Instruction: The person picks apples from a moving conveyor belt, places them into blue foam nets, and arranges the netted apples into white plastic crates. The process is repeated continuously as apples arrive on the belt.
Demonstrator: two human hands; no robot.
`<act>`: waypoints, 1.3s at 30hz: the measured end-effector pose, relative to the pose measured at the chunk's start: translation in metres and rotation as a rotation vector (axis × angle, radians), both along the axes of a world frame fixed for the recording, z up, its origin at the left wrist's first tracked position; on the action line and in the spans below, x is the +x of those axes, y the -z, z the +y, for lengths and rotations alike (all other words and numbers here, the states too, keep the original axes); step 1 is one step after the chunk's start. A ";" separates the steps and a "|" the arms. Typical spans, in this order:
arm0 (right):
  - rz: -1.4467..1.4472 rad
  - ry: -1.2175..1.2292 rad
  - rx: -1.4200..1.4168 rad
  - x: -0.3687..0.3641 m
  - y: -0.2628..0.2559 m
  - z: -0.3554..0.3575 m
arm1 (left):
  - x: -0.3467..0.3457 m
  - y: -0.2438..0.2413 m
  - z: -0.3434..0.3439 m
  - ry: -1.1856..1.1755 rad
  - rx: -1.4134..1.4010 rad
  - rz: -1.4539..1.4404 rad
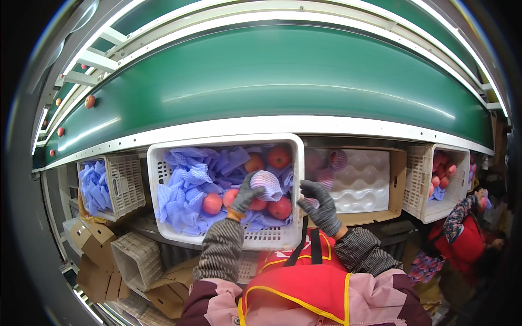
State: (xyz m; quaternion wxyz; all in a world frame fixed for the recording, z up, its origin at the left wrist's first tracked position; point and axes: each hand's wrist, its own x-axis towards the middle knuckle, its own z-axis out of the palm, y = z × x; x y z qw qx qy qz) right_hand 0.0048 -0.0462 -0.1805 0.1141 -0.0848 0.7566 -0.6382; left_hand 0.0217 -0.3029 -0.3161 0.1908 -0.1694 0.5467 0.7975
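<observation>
My left hand [248,194], in a grey glove, grips an apple in a purple foam net [266,186] above a white plastic crate [302,163]. Inside the crate lie loose red apples [212,203] and many purple foam nets [181,191]. My right hand [320,205], gloved too, is just right of the crate's rim, its fingers apart and nothing seen between them. Beyond it, a cardboard box [396,183] holds a white moulded tray [363,179], with several netted apples [338,160] at its left end.
A green conveyor belt [285,69] runs behind the crate, with a few apples [90,101] at its far left. Crates stand at left [126,183] and right [448,203]; cardboard boxes [98,244] lie lower left. A co-worker in a red apron [461,244] is at far right.
</observation>
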 end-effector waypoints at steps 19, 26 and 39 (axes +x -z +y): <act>-0.581 -0.159 -0.442 0.035 -0.047 0.071 | 0.071 -0.192 0.165 -0.121 -0.077 0.124; 0.150 -0.463 0.066 0.054 -0.037 0.191 | 0.088 -0.164 0.239 -0.214 0.778 -0.451; -0.447 -0.181 0.202 0.042 0.173 0.235 | 0.156 -0.097 0.271 -0.269 0.266 -0.520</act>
